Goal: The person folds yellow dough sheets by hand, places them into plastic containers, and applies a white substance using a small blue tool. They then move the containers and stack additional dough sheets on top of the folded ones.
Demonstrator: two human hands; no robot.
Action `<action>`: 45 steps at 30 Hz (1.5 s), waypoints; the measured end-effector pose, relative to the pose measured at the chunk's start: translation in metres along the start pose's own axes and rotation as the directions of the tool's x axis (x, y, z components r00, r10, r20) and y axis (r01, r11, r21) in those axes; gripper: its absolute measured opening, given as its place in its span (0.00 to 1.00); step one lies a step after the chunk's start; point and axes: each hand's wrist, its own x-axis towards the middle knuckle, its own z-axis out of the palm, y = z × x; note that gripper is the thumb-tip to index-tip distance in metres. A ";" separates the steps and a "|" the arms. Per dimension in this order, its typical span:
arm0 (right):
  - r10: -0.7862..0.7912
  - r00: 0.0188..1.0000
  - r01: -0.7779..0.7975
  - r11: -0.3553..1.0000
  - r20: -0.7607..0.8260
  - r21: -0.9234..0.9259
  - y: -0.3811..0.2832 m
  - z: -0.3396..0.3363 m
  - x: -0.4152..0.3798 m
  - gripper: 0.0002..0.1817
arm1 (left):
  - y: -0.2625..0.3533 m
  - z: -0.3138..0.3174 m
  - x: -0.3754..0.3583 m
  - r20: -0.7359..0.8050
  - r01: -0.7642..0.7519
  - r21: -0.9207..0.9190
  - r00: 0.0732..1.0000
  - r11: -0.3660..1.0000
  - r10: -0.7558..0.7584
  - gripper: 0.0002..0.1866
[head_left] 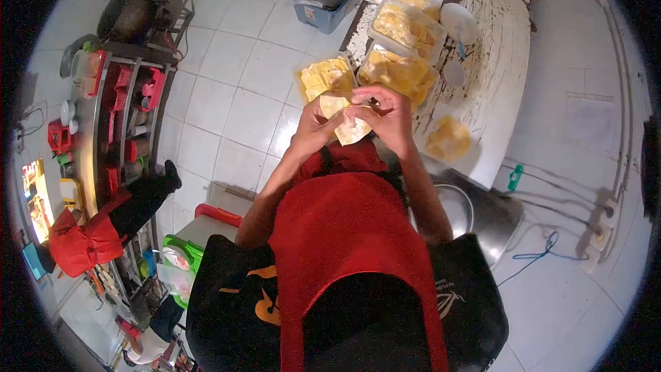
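In front of my chest, my left hand (pixel 317 126) and my right hand (pixel 387 116) pinch a thin, pale yellow dough wrapper (pixel 354 131) dusted with white. Its lower corner hangs free below my fingers, and part of its upper side stands folded up by the left thumb. Just beyond my hands is a clear plastic tub (pixel 301 87) holding yellow dough pieces (pixel 327 74). Close to my right hand, another tub of floury yellow pieces (pixel 397 72) stands on the table. A flat yellow round of dough or filling (pixel 448 139) lies to the right.
The worn white table (pixel 492 89) also bears more tubs of yellow pieces (pixel 407 26) and white bowls (pixel 460 23). A grey-blue bin (pixel 320 7) stands on the tiled floor. To the left are a metal rack (pixel 96 124), a wok (pixel 127 16) and a person in red (pixel 86 241).
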 end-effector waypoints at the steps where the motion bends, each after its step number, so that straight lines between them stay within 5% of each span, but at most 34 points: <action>1: 0.037 0.999 -0.037 0.997 0.001 -0.063 0.000 0.000 0.000 0.17 | -0.004 -0.002 0.000 0.009 -0.011 0.058 1.000 0.998 0.011 0.08; 6: 0.160 0.979 -0.134 0.972 0.125 -0.194 0.017 -0.007 0.002 0.12 | -0.017 -0.017 -0.010 0.013 0.114 0.135 0.993 0.984 -0.117 0.10; 8: 0.146 0.984 -0.123 0.973 0.106 -0.194 0.037 -0.009 0.008 0.11 | -0.018 -0.019 -0.019 -0.114 0.183 -0.096 0.974 0.978 -0.194 0.13; 9: 0.091 0.992 -0.047 0.905 0.084 -0.423 0.047 -0.017 0.016 0.11 | -0.038 -0.033 -0.020 -0.166 0.103 0.088 0.982 0.991 -0.087 0.16; 11: -0.095 0.991 0.135 0.730 0.097 -0.669 0.062 -0.027 0.027 0.12 | -0.043 -0.049 -0.026 -0.293 0.154 0.096 0.948 0.983 -0.120 0.16; 15: -0.098 0.966 0.233 0.721 0.238 -0.652 0.075 -0.022 0.058 0.15 | -0.055 -0.086 -0.032 -0.466 0.138 0.200 0.884 0.970 -0.030 0.15; 17: 0.045 0.917 0.062 0.965 0.396 -0.254 0.080 -0.006 0.080 0.13 | -0.054 -0.097 -0.028 -0.489 0.103 0.297 0.870 0.949 0.058 0.15; 21: 0.136 0.814 0.000 0.972 0.565 -0.233 0.127 0.022 0.127 0.11 | -0.026 -0.088 -0.007 -0.483 0.086 0.478 0.857 0.874 0.180 0.19; 26: -0.110 0.940 0.267 0.829 0.324 -0.492 0.152 0.050 0.138 0.09 | -0.041 -0.094 0.025 -0.200 -0.081 0.802 0.897 0.591 0.393 0.19; 29: -0.165 0.953 0.285 0.771 0.254 -0.570 0.170 0.051 0.137 0.09 | -0.053 -0.094 0.036 -0.040 -0.071 0.937 0.950 0.341 0.309 0.16; 32: -0.134 0.977 0.203 0.809 0.164 -0.551 0.178 0.050 0.135 0.12 | -0.071 -0.096 0.042 0.045 -0.093 0.959 0.983 0.269 0.177 0.14; 34: -0.406 0.905 0.395 0.701 0.124 -0.594 0.169 0.044 0.127 0.10 | -0.072 -0.089 0.037 0.037 -0.072 0.959 0.991 0.276 0.129 0.13; 38: -0.474 0.880 0.357 0.700 -0.029 -0.618 0.145 0.005 0.099 0.11 | -0.066 -0.084 0.016 0.007 -0.139 0.919 0.941 0.369 0.337 0.11; 40: -0.354 0.904 0.174 0.815 -0.238 -0.553 0.135 -0.034 0.078 0.11 | -0.058 -0.083 0.008 -0.017 -0.160 0.880 0.930 0.448 0.366 0.11; 41: -0.460 0.848 0.212 0.749 -0.262 -0.628 0.138 -0.064 0.068 0.09 | -0.054 -0.084 0.004 -0.039 -0.150 0.856 0.935 0.495 0.351 0.11; 43: -0.465 0.764 0.049 0.733 -0.447 -0.679 0.129 -0.118 0.054 0.07 | -0.046 -0.084 -0.003 -0.027 -0.152 0.851 0.943 0.503 0.331 0.11; 45: -0.341 0.714 -0.090 0.821 -0.611 -0.564 0.171 -0.199 0.049 0.07 | -0.038 -0.078 -0.001 -0.026 -0.143 0.851 0.950 0.506 0.312 0.12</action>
